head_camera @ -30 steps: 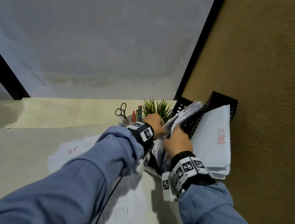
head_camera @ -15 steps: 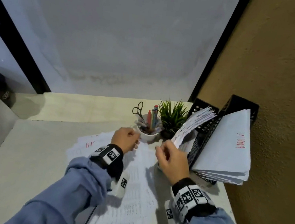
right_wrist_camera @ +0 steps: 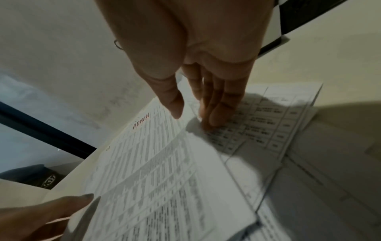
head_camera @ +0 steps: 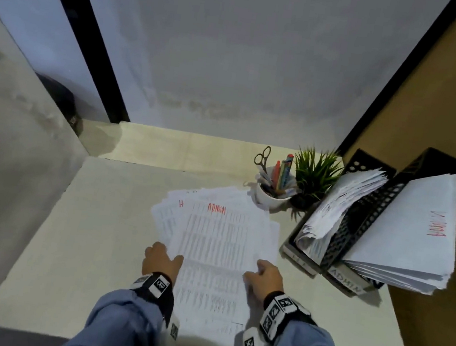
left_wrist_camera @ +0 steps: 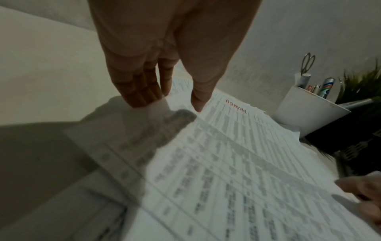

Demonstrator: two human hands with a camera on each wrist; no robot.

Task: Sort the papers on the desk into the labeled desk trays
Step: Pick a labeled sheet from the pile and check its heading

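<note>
Both hands have been drawn back from the trays at the right of the head view and are now set at the two sides of the top sheet (head_camera: 213, 246), low in the centre of the frame. The left hand (head_camera: 161, 259) is seen with thumb above and fingers (left_wrist_camera: 142, 91) below the sheet's left edge, so a pinch is judged; the right hand (head_camera: 264, 278) is laid with near-straight fingers (right_wrist_camera: 216, 110) pressed on the papers beneath, its thumb lifted, nothing being gripped. Part of the sorting is judged done: a thick stack (head_camera: 402, 237) marked ADMIN is leaned in the right tray (head_camera: 347, 282), and crumpled sheets (head_camera: 337, 209) are held in the left tray (head_camera: 299, 260), whose label cannot be read. A fanned pile (head_camera: 170, 214) is left on the desk (head_camera: 67, 253), so a good deal remains. The top sheet is marked ADMIN in red at its far end; its long axis is run from the bottom of the frame toward the upper centre, heading pointed away from the person, and it is judged bound for the right tray.
</note>
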